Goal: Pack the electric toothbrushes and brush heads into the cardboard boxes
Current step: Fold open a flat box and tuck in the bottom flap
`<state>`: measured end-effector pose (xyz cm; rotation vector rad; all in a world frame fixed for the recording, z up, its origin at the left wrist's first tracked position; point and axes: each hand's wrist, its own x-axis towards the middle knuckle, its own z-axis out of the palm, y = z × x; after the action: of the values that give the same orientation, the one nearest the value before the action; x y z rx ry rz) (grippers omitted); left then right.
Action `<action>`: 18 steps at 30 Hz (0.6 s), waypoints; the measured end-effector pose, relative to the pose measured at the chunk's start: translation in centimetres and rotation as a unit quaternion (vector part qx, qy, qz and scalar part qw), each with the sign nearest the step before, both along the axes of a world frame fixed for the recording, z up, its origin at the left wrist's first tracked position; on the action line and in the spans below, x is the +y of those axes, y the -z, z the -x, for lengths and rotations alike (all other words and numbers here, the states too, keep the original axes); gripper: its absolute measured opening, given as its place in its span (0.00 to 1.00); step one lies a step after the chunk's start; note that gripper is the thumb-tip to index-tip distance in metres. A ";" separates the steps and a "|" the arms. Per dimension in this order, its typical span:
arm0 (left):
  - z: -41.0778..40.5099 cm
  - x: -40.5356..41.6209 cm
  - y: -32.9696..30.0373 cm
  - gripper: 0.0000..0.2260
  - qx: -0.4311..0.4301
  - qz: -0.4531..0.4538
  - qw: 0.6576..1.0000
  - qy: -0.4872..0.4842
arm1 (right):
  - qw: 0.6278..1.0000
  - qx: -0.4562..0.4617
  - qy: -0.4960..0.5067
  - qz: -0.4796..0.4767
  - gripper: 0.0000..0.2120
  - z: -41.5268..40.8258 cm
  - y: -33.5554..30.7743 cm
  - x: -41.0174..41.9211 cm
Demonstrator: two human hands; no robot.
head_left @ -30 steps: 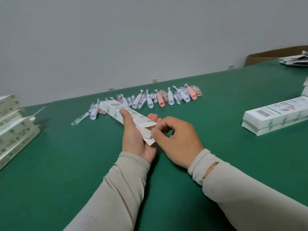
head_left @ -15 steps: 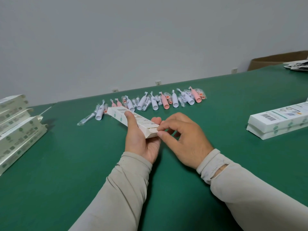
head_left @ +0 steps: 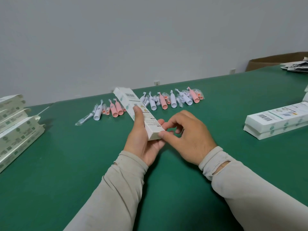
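Head view is showing the left hand (head_left: 141, 140) wrapping its thumb and fingers (head_left: 138, 119) round the near half of a white cardboard box (head_left: 138, 112), tilting it up off the worktop (head_left: 66, 164), probably so the near end flap is facing the other hand. The right hand (head_left: 186, 137) is curling beside that end, thumb and fingertips pressing the flap shut; whether it is fully tucked I cannot tell. Just beyond the box, loose toothbrushes (head_left: 160, 101), white and pink, with bagged brush heads (head_left: 83, 118), are lying in a row, waiting to be packed. Well left of the box, open-ended boxes (head_left: 18, 130) are lying stacked. Well right of it, two closed boxes (head_left: 276, 120) are sitting stacked, seemingly finished.
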<state>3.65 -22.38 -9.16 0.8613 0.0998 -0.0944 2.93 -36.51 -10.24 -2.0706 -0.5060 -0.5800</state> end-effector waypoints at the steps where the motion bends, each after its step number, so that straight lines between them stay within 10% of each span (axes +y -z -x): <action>1: 0.1 0.1 0.0 0.26 -0.014 -0.072 0.997 -0.027 | 0.999 0.026 -0.020 -0.028 0.08 -0.2 0.1 0.1; 3: 0.1 0.9 0.3 0.19 -0.084 -0.299 0.945 -0.105 | 0.988 0.082 -0.035 -0.126 0.07 -0.7 0.1 0.0; 5: -0.2 2.3 1.2 0.19 -0.166 -0.538 0.811 -0.158 | 0.966 0.123 -0.007 -0.229 0.02 -1.3 -0.2 -0.5; 8: -0.7 4.1 1.9 0.22 -0.192 -0.690 0.680 -0.156 | 0.920 0.186 0.004 -0.346 0.12 -1.6 -1.0 -1.7; 18: -0.6 4.5 2.0 0.23 -0.168 -0.734 0.648 -0.118 | 0.875 0.250 -0.027 -0.414 0.05 -2.8 -0.5 -2.6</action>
<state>4.28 -17.91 -11.18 2.4947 -0.1024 0.4878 5.73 -39.10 -9.71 -1.2866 0.0178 -0.1468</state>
